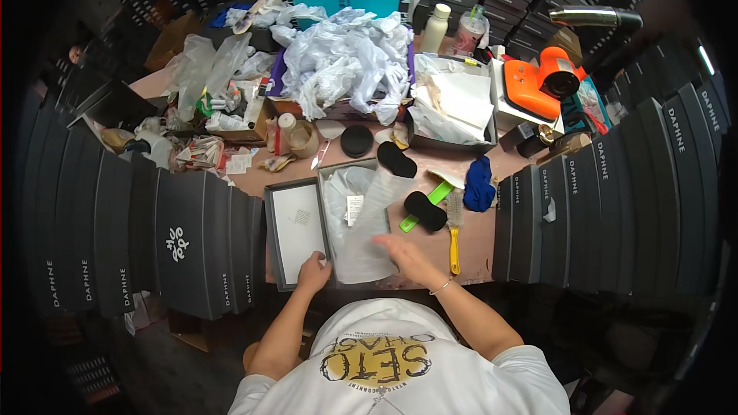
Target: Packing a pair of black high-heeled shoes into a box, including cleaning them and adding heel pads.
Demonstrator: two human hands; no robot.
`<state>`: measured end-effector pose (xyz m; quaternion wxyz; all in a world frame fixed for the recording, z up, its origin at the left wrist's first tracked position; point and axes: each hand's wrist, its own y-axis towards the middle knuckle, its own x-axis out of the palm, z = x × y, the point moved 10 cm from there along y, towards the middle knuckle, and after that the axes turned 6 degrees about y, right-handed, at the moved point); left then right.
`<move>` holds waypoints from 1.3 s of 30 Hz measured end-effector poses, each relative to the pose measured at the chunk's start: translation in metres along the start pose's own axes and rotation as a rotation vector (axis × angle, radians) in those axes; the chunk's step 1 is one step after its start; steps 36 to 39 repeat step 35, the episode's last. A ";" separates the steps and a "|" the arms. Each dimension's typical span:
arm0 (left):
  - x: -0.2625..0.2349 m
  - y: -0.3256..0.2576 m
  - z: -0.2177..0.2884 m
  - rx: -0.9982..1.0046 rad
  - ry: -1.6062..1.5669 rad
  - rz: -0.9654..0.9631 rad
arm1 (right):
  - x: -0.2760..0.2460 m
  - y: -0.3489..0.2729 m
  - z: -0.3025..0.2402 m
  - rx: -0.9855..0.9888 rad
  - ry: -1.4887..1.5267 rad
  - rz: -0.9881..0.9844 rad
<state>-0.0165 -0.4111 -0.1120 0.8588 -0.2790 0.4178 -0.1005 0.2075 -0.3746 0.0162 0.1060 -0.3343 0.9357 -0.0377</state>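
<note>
In front of me lies a grey shoebox (324, 219), with its white-lined lid (296, 219) flat beside it on the left. White tissue paper (369, 250) fills the box and spreads over its right side; a small white tag (354, 210) lies on it. My left hand (313, 272) is closed on the lid's near right corner, where the lid meets the box. Over the near right part of the tissue, my right hand (413, 263) reaches with its fingers stretched out, slightly blurred. Whether it presses on the paper I cannot tell.
Right of the box lie a green-handled brush (425, 211), a yellow-handled wire brush (455, 234) and a blue cloth (480, 184). Crumpled white plastic (342, 61) heaps in a bin behind. Stacked dark shoeboxes (196, 242) flank both sides. An orange device (530, 88) stands back right.
</note>
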 end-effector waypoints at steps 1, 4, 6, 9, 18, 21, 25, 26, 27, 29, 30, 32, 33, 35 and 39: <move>0.000 -0.005 0.002 -0.024 0.100 -0.006 | -0.020 0.002 0.008 -0.002 -0.066 0.187; 0.000 -0.009 0.028 0.175 0.217 0.102 | -0.018 0.026 0.001 -0.090 -0.256 0.397; -0.003 -0.013 0.020 0.133 0.078 0.175 | 0.005 0.055 -0.019 -0.152 -0.435 0.363; -0.028 -0.037 0.018 0.170 -0.089 0.272 | 0.024 0.110 -0.023 -0.045 -0.816 0.169; -0.159 -0.171 0.050 0.402 -0.863 0.289 | 0.037 0.089 0.003 -0.052 -1.066 -0.146; -0.167 -0.148 0.072 0.462 -1.006 0.237 | 0.016 0.088 -0.023 -0.138 -0.916 0.110; -0.109 -0.097 0.089 0.170 -1.510 0.022 | -0.055 0.047 -0.006 0.061 0.006 0.375; -0.080 -0.082 0.086 0.131 -1.539 -0.089 | -0.059 0.037 0.003 0.071 0.276 0.392; -0.046 -0.059 0.063 0.175 -1.351 -0.049 | -0.058 0.032 0.009 0.122 0.360 0.430; -0.039 -0.059 0.077 0.239 -0.670 -0.024 | -0.073 0.014 0.026 0.193 0.348 0.499; -0.050 -0.069 0.098 0.411 -0.347 0.124 | -0.073 0.015 0.033 0.180 0.276 0.504; -0.060 -0.075 0.105 0.446 -0.210 0.279 | -0.071 0.017 0.062 0.167 0.140 0.523; -0.057 -0.070 0.094 0.361 -0.192 0.287 | -0.067 0.023 0.076 0.192 0.081 0.576; -0.054 -0.061 0.064 0.232 -0.097 0.386 | -0.060 0.043 0.068 0.291 -0.134 0.603; -0.054 -0.061 0.064 0.232 -0.097 0.386 | -0.060 0.043 0.068 0.291 -0.134 0.603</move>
